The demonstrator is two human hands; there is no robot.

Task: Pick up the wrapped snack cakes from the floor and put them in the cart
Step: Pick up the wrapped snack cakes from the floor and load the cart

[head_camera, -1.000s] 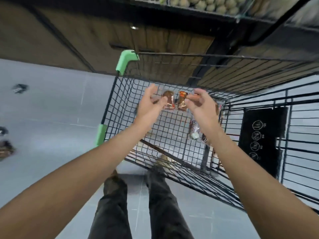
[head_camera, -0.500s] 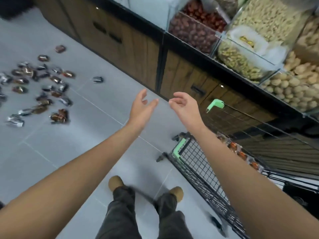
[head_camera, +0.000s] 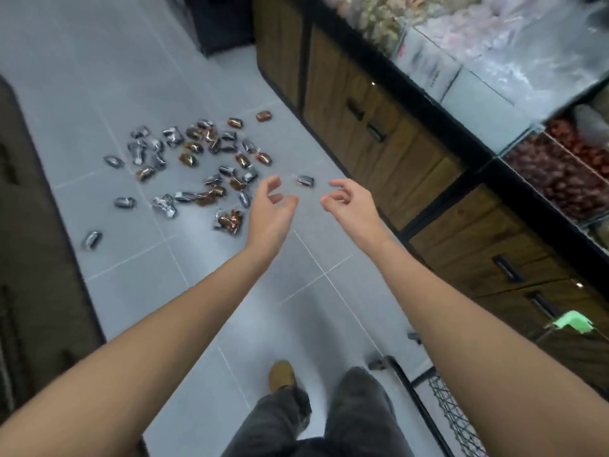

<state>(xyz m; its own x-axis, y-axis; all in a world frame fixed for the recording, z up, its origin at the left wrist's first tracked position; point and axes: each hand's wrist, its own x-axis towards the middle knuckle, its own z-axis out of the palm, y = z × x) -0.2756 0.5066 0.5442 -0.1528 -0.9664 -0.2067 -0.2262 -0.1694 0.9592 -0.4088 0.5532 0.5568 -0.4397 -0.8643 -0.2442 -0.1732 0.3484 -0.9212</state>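
Several wrapped snack cakes [head_camera: 197,159] in silver and brown wrappers lie scattered on the grey tiled floor ahead and to the left. One single cake [head_camera: 305,181] lies apart, just beyond my fingertips, between my two hands. My left hand [head_camera: 272,206] and my right hand [head_camera: 349,201] are both stretched forward above the floor, fingers loosely curled, holding nothing. Only a corner of the black wire cart [head_camera: 451,413] with its green bumper [head_camera: 571,323] shows at the lower right.
A wooden counter with drawers [head_camera: 395,133] runs along the right, with clear bins of nuts and dried fruit [head_camera: 557,173] on top. A dark wooden unit [head_camera: 36,258] lines the left edge. My legs and a brown shoe [head_camera: 281,374] are at the bottom.
A second ago both hands held cakes over the cart basket. They let go, and the view has swung left to the cakes on the floor, with the cart now at the lower right.
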